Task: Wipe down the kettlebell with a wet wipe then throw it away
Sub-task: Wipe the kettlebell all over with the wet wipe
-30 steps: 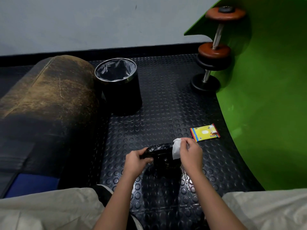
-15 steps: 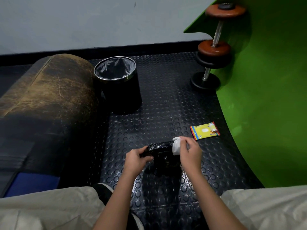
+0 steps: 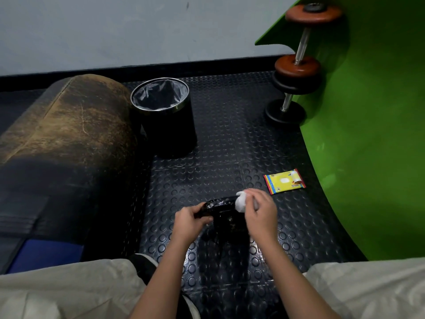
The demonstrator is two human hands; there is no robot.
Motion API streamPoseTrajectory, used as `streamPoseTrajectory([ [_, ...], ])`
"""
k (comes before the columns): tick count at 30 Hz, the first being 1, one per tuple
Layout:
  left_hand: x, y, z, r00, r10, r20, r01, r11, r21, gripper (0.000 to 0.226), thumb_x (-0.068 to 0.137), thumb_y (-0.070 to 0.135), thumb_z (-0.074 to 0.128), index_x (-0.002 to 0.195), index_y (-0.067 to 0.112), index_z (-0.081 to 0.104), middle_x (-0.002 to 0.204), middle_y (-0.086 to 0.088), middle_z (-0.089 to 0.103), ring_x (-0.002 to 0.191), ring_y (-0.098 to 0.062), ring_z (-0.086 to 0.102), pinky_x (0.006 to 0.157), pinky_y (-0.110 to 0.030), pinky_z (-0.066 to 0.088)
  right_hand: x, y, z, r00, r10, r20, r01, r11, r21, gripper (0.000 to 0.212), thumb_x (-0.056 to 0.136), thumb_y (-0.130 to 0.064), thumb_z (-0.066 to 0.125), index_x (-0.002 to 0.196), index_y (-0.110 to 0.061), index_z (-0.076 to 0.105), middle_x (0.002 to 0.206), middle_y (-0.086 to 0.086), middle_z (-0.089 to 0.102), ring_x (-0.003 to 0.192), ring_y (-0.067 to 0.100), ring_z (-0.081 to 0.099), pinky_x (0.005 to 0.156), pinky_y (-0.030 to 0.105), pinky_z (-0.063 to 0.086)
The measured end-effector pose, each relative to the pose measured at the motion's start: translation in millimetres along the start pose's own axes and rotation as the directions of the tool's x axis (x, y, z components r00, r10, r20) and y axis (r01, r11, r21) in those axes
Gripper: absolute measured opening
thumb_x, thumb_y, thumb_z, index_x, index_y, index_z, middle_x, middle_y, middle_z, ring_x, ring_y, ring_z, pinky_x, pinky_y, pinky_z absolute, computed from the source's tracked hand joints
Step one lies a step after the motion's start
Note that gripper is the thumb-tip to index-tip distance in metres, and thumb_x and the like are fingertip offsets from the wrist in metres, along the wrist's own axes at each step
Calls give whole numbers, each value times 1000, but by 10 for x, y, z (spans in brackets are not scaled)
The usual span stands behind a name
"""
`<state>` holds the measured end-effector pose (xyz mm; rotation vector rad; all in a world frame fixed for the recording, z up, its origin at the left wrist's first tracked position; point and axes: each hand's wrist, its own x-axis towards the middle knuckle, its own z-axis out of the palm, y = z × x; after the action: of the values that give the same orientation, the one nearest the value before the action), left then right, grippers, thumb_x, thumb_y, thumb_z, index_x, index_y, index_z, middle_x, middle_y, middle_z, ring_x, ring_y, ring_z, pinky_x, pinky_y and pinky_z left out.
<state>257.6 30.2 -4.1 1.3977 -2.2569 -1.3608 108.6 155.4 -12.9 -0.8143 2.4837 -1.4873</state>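
2 hands work the kettlebell on the floor: the left hand grips its handle's near end; the right hand pinches the wet wipe against the far end. Likely heavy, rigid and slick where wet, it is best steadied by the handle; the wipe is soft and light.

Studded floor: kettlebell, bin, wipes packet, dumbbell.
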Motion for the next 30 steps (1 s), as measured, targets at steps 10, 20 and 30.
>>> streamPoseTrajectory([
  [10,-6,20,1,1000,-24,-2,24,1000,-4,47,75,18,81,118,32,69,82,15,69,86,0,63,76,-12,41,-38,-270,166,961,-214,178,248,947,-202,22,97,-23,49,93,-23,70,90,-14,63,87,5,47,97,29,34],
  [20,-10,21,-8,1000,-19,9,19,1000,-6,48,76,19,81,121,32,67,85,15,68,84,2,61,72,-8,40,176,-78,-99,961,257,97,-261,965,29,22,97,-22,50,83,-23,67,92,-6,65,89,19,61,69,29,44],
  [30,-19,49,-14,1000,-5,0,5,1000,20,47,76,19,80,119,33,68,78,17,66,74,9,57,61,3,37,33,-126,81,964,-178,198,211,964,-161,24,96,-29,47,97,-26,72,96,-17,66,94,8,54,96,29,37],
])
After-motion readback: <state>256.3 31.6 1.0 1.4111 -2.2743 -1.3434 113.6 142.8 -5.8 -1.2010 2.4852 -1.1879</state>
